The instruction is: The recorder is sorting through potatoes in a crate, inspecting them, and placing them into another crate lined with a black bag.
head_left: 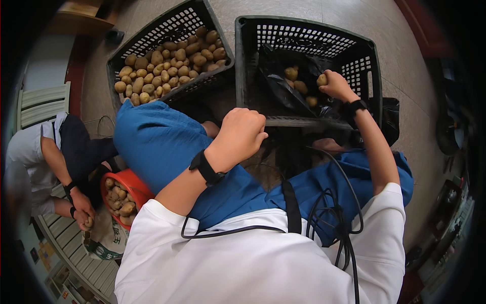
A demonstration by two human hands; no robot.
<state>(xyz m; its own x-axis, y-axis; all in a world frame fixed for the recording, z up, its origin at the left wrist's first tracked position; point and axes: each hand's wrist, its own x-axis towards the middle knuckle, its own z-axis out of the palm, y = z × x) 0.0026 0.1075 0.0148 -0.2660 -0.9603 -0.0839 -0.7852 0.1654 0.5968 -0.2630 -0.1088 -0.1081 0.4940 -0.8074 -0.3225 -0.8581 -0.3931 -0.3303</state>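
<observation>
My right hand [337, 86] grips a small potato [322, 79] between its fingertips, above an open black plastic bag [279, 81]. That bag lies inside the right-hand black plastic crate [240, 60], with several potatoes [300, 87] resting in it. My left hand [245, 129] is curled over my left knee side, near the crate's front edge. Its back faces me, so its palm and anything in it are hidden. To the left, a second black crate [214, 19] tilts towards me, heaped with many potatoes [165, 72].
A co-worker's hands [84, 212] hold a potato at the left, beside a red bucket [140, 182] of potatoes and a printed woven sack [104, 235]. Black cable [338, 216] hangs in loops across my lap. Slatted benches [76, 243] stand at the left.
</observation>
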